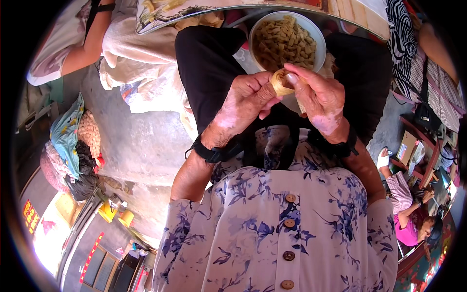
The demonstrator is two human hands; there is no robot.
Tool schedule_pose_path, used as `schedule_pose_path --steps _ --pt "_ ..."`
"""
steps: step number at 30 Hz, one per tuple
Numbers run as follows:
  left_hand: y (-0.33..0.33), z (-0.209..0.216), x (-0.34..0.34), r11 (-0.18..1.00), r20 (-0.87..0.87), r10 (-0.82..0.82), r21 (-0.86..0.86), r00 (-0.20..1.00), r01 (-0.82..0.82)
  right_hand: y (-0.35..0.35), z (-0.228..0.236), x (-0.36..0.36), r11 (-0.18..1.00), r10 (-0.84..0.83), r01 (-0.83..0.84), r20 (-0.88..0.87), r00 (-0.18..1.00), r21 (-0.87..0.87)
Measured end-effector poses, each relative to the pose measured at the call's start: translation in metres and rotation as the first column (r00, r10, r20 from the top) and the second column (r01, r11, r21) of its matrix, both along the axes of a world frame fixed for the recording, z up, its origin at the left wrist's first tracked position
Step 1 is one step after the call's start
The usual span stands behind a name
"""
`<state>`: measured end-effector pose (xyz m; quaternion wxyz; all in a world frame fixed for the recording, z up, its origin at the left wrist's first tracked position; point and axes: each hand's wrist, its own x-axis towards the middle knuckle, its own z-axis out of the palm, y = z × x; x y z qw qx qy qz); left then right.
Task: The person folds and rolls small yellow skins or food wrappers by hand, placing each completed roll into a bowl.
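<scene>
Over my lap, my left hand (245,100) pinches a pale yellow strip (279,83) bent into a small loop. My right hand (321,97) grips the other side of the loop, its thumb pressed against the opening. A pale length hangs below the right hand, apparently the tail of the same strip. Just beyond my fingers, a round white bowl (321,53) holds many small greenish-yellow folded or knotted pieces (287,41). The bowl sits between my knees. My fingers partly hide how the strip is wound.
A table edge (214,10) runs across the top, with a few yellowish strips on its left end. Pale cloth (146,44) lies beside my left leg. People sit close on both sides; another in pink (408,226) is at lower right. Bags (73,146) are piled at far left.
</scene>
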<state>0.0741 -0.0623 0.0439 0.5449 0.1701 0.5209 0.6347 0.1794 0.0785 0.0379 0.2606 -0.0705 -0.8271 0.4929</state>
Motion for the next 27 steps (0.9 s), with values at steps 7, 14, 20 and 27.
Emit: schedule_pose_path --steps 7,14,20,27 --pt "-0.004 0.012 -0.003 1.0 -0.28 -0.02 0.014 0.96 0.025 0.0 0.006 0.004 0.978 0.015 -0.01 0.022 1.0 -0.207" --pt "-0.012 0.013 -0.009 0.997 -0.425 -0.075 -0.019 0.902 0.074 0.015 0.007 0.009 0.979 -0.053 0.06 0.042 0.998 -0.194" --pt "-0.023 0.016 -0.008 0.99 -0.429 -0.106 0.038 0.897 0.135 0.02 0.023 0.01 0.895 -0.079 0.142 0.162 0.984 -0.423" --pt "-0.022 0.012 -0.017 0.969 -0.356 -0.235 -0.155 0.904 0.191 0.017 0.031 0.005 0.81 -0.089 0.223 0.263 0.961 -0.543"
